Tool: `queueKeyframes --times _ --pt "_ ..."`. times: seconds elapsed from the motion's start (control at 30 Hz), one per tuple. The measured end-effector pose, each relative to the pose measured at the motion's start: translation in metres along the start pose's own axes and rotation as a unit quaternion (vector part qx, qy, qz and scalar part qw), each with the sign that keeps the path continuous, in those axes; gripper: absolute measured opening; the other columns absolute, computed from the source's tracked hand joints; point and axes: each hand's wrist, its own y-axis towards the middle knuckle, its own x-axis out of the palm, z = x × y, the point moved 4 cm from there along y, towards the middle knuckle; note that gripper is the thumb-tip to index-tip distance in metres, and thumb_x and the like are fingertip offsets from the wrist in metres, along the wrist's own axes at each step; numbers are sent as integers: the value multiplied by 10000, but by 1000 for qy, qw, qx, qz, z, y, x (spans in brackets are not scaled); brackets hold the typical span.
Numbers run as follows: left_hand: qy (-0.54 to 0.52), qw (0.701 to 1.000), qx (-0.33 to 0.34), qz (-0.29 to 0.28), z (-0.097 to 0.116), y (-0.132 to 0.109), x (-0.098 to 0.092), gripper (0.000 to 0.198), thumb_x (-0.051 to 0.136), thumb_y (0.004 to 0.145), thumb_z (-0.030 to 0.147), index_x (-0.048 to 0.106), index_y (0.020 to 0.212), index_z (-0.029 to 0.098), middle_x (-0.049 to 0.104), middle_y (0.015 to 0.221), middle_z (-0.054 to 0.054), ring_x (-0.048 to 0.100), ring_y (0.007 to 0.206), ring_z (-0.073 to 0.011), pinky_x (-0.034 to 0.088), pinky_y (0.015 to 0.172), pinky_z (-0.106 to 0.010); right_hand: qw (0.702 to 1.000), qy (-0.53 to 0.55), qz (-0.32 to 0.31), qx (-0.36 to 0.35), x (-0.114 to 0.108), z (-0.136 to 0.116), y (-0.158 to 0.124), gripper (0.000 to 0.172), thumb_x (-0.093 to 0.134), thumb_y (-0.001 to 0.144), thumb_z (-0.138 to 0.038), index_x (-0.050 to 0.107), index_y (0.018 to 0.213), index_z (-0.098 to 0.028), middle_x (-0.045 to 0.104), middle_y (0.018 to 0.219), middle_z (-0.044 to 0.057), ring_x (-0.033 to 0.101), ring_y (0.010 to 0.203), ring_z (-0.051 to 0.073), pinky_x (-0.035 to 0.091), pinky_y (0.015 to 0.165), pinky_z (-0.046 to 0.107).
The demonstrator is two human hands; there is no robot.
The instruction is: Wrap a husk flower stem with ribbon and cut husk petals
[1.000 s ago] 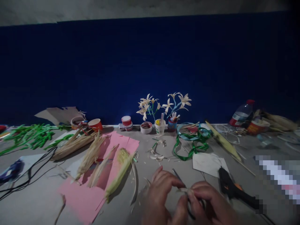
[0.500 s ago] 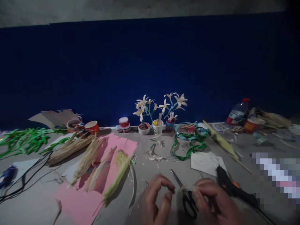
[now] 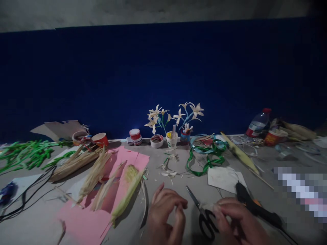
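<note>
My left hand [image 3: 168, 212] is over the table, its thumb and curled index finger brought together in a pinch; anything between the tips is too small to make out. To its right, my right hand [image 3: 236, 217] pinches a small pale, whitish piece [image 3: 213, 207] whose kind I cannot tell. Between the hands lie black-handled scissors [image 3: 204, 217], blades pointing away. A black hot glue gun [image 3: 258, 207] rests just beyond my right hand. Left of my left hand, a green corn husk [image 3: 127, 197] lies on pink paper [image 3: 84, 224].
White husk flowers [image 3: 155, 119] stand in small cups at the back. Green ribbon [image 3: 204, 163], a white paper sheet [image 3: 226, 178] and pale scraps [image 3: 170, 166] lie ahead. Dried husks [image 3: 92, 173] and green pipe cleaners [image 3: 30, 153] are left; a bottle [image 3: 258, 122] stands back right.
My left hand has shifted slightly left, its thumb and index tips now closer together. My right hand has moved a little right, away from the scissors, still pinching the pale piece.
</note>
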Motion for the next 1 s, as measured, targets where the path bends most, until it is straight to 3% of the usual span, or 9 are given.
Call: queueKeyframes --times 0.1,0.17,0.37,0.53,0.6,0.87,1.0 --pt "-6 1000 20 -12 5 2 -4 188 500 846 148 598 987 223 699 868 -50 653 855 -224 372 1022 -512 998 13 -52 -22 2 2 1 164 621 802 -63 619 809 -226 646 653 -12 625 545 133 489 453 192" --pt "-2 998 64 -26 14 6 -2 297 568 788 142 574 1073 224 709 920 -56 656 885 -237 375 1021 -525 996 34 -75 -21 5 3 -1 177 614 805 -52 623 834 -226 659 680 -1 639 569 142 514 470 201" --pt "30 993 110 -30 25 14 5 212 555 762 22 571 831 222 688 720 10 658 731 -171 408 1006 -486 997 14 -70 -3 8 -3 0 168 585 838 -85 610 830 -251 666 694 -18 653 581 138 526 520 202" --pt "109 982 153 -32 30 12 3 224 582 745 7 575 831 214 691 706 27 657 732 -160 351 1046 -491 976 -76 -197 -61 9 -9 12 145 531 851 -104 575 872 -240 669 719 -13 658 563 122 526 513 183" --pt "134 977 163 -26 32 11 3 211 585 749 9 581 809 212 687 681 37 654 722 -153 321 1065 -489 970 -93 -213 -77 7 -11 15 143 505 860 -105 552 832 -237 641 678 -19 629 532 116 515 509 193" --pt "147 974 172 -11 31 7 2 214 576 734 17 569 764 228 678 636 55 647 673 -145 314 1077 -475 950 -152 -229 -147 7 -18 18 143 536 829 -98 552 790 -235 677 657 -22 667 589 124 528 583 209" --pt "130 978 161 2 25 5 -1 226 560 682 18 535 754 231 650 618 57 641 651 -150 352 1038 -472 956 -196 -175 -129 -4 -3 23 99 554 852 -163 575 794 -240 699 666 -16 676 570 138 536 573 222"
